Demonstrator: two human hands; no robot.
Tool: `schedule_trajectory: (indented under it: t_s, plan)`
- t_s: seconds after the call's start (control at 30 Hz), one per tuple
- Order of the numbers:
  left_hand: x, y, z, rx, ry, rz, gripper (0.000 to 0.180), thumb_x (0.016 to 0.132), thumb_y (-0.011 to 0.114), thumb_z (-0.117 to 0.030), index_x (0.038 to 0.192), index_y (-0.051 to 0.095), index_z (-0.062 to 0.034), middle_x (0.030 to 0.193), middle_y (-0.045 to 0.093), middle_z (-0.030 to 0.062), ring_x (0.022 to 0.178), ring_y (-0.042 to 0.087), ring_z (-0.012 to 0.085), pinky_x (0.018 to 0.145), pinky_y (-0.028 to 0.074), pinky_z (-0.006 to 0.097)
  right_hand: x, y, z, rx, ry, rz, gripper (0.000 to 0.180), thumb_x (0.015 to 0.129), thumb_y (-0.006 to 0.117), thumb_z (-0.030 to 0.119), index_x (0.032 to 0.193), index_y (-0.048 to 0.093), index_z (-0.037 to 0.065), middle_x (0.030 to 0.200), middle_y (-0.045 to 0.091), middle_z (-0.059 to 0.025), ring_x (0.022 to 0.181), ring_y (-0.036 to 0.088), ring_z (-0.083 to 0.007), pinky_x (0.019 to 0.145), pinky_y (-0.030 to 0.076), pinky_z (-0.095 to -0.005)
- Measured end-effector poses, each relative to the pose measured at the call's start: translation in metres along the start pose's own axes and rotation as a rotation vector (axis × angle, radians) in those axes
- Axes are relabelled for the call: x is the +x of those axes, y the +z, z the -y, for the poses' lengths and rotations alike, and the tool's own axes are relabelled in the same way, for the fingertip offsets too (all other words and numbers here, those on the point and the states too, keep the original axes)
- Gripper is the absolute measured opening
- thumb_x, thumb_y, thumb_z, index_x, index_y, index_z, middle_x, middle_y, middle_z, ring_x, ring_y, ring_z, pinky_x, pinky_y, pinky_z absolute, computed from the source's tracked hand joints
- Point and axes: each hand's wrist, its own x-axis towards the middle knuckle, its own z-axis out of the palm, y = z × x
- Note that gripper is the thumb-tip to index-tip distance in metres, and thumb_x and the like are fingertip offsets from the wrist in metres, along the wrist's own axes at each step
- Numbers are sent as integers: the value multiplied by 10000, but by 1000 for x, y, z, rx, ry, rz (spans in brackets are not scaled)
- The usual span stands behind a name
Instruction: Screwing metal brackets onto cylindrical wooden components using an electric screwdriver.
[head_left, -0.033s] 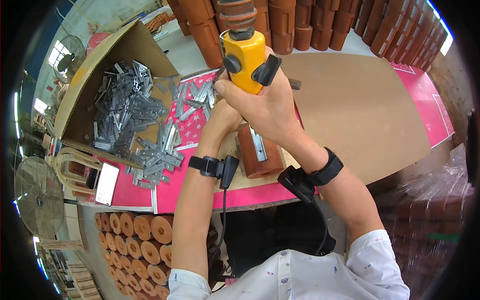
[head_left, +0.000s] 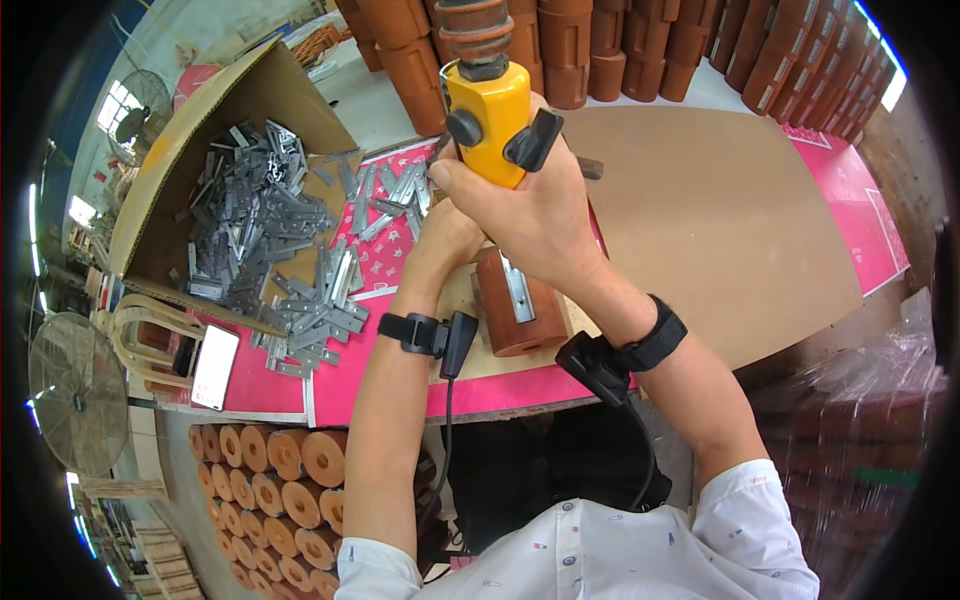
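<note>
My right hand (head_left: 540, 215) is wrapped round a yellow power screwdriver or similar power tool (head_left: 490, 120), which stands upright with a ribbed reddish sleeve at its top. Below it a reddish-brown block (head_left: 527, 335) lies on the bench, a shiny metal strip (head_left: 517, 292) set along its upper face. My left hand (head_left: 452, 235) reaches in beside the block's far end; its fingers are hidden behind the right hand and the tool. The tool's lower tip is hidden as well. Both my wrists carry black strapped devices.
Left of my arms, a tilted cardboard box (head_left: 150, 215) spills metal strips (head_left: 255, 215) onto the pink bench cover (head_left: 400, 390). A phone-like white screen (head_left: 215, 367) leans near its corner. Brown cylinders (head_left: 565, 60) stand along the back; orange-ended rolls (head_left: 285, 455) are stacked below. Brown board (head_left: 720, 220) lies right.
</note>
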Motion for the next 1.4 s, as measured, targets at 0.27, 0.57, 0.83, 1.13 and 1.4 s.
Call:
schedule_trajectory:
  t_s: [0.27, 0.57, 0.83, 1.13, 1.4]
  plan:
    - [1, -5, -3, -14, -97, -54, 197, 876, 571, -87, 1036, 639, 5, 954, 685, 190, 866, 678, 280, 755, 506, 360, 0, 3, 4, -52, -13, -28, 572, 764, 730, 202, 1214, 446, -9, 914, 659, -162, 846, 676, -287, 764, 525, -366]
    - [-47, -28, -43, -480, -344, -198, 153, 906, 572, -58, 998, 646, 40, 925, 691, 85, 800, 662, 131, 709, 526, 270, -1, 1, 2, -26, 41, -36, 583, 754, 738, 193, 1219, 445, 1, 924, 656, -150, 844, 671, -266, 768, 523, -356]
    - [-108, -19, -67, -663, -374, -317, 183, 910, 569, -2, 1068, 655, 30, 949, 667, 67, 840, 640, 118, 763, 521, 247, 4, -1, 6, 92, 56, -67, 466, 768, 731, 187, 1130, 511, -7, 889, 645, -75, 801, 620, -136, 738, 508, -301]
    - [-113, -14, -84, -580, -272, -235, 309, 836, 644, 40, 1140, 637, -12, 964, 659, 60, 878, 633, 112, 791, 501, 250, 4, -5, 50, 174, 88, -36, 364, 765, 739, 211, 1008, 566, 2, 825, 635, -40, 742, 591, -108, 686, 494, -279]
    - [-105, -19, -105, -447, -245, -149, 418, 815, 666, 21, 1221, 589, -36, 919, 695, 75, 883, 647, 125, 803, 500, 275, -3, -5, 57, 187, 113, -11, 341, 769, 734, 219, 980, 567, 9, 820, 623, -37, 734, 587, -116, 684, 492, -287]
